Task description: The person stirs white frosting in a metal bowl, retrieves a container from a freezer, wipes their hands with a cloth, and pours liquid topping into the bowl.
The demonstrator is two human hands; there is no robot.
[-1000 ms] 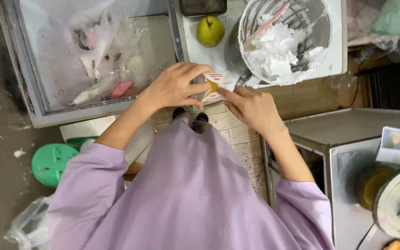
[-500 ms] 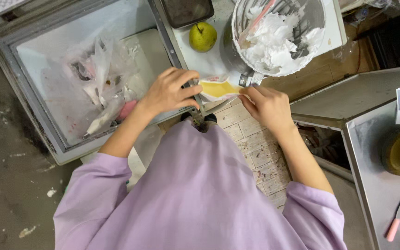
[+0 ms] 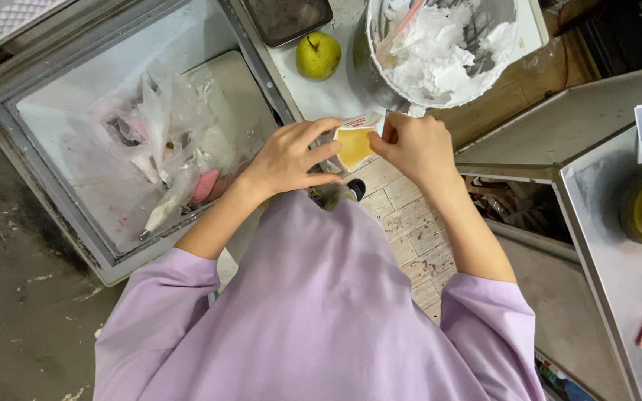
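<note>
Both hands grip one small clear packet [image 3: 354, 145] of yellow filling, red-and-white strip along its top — left hand [image 3: 291, 157] clasping its side, right hand [image 3: 415, 145] pinching its upper corner. Just beyond stands a metal bowl [image 3: 380, 78] of white cream, beside a green pear [image 3: 318, 56].

Two hands [image 3: 291, 160], one yellow packet [image 3: 354, 145], one pear [image 3: 318, 56], perhaps one bowl [image 3: 374, 56]

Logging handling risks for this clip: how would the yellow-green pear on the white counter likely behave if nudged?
The pear looks rounded, with no flat base showing, so it would probably roll or wobble. It seems firm, likely keeping its shape. The metal bowl stands close on one side, so it might bump that.
</note>
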